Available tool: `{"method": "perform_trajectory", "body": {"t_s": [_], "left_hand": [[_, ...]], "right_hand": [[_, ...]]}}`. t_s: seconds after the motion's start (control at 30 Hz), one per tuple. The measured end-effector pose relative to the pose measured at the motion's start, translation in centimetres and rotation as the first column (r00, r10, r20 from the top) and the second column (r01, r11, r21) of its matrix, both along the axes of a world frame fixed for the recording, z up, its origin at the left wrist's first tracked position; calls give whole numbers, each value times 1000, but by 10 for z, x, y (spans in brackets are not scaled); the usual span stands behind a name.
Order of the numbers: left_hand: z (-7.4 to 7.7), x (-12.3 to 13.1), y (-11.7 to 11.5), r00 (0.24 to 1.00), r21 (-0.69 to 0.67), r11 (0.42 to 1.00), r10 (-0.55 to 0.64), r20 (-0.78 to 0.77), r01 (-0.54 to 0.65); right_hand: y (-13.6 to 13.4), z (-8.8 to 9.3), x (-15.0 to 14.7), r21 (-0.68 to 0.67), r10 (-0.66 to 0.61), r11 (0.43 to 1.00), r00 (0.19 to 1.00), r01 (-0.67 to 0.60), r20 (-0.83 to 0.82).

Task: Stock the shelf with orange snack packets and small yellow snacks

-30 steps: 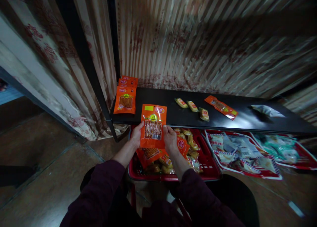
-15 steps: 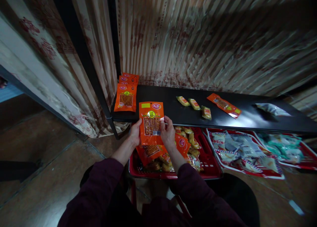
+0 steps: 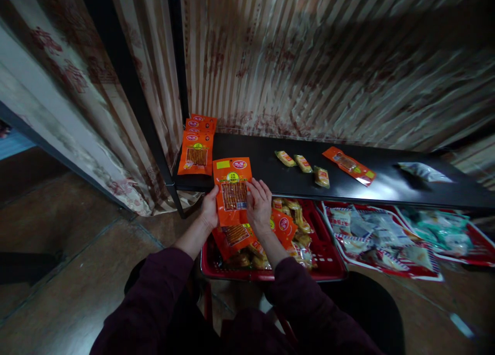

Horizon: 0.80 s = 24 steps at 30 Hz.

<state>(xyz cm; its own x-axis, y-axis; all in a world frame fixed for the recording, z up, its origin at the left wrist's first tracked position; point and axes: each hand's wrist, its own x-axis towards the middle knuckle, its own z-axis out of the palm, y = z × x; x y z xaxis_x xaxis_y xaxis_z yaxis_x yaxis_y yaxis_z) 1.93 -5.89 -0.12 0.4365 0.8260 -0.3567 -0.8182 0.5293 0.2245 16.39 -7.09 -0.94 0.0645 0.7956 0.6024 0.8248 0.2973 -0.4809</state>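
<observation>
From the head camera: gripped an orange snack packet [image 3: 232, 192] by its left edge, using closed left hand [image 3: 209, 209] fingers, at the front edge of the black shelf [image 3: 247, 148] near its left end. Laid the right hand [image 3: 260, 206] over the packet's right side, fingers extended and near one another; could not tell whether pinching it. Showed the packet's printed front to the camera, clear plastic window included. Had a row of orange packets [image 3: 197, 156], overlapping, at the shelf's left end. Spotted, along the middle of the shelf, three small wrapped cakes [image 3: 302, 163], then a lone orange packet [image 3: 350, 165] lying flat, and a silvery packet [image 3: 425, 172] toward the shelf's right end. Saw, below the shelf's front edge, a red basket [image 3: 328, 252] of yellowish wrapped snacks [image 3: 303, 240] and more orange packets [image 3: 232, 237]; farther right below the shelf, white packets [image 3: 377, 235] and green packets [image 3: 443, 226] in other baskets. Glimpsed a striped curtain [image 3: 270, 76] behind the shelf.
</observation>
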Motion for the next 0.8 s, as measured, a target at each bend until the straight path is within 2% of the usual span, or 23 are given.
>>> {"method": "perform_trajectory", "body": {"t_s": [0.47,0.67,0.8], "left_hand": [[19,-1,2,991,0,992,123,-58,-124],[19,-1,4,993,44,993,112,-47,-110],[19,-2,4,995,73,993,98,-20,-96]], "right_hand": [[-3,5,-16,-34,68,997,996,-66,55],[-5,3,-20,-56,92,995,992,-88,84],[-6,2,-21,-87,64,995,987,-52,145]]}}
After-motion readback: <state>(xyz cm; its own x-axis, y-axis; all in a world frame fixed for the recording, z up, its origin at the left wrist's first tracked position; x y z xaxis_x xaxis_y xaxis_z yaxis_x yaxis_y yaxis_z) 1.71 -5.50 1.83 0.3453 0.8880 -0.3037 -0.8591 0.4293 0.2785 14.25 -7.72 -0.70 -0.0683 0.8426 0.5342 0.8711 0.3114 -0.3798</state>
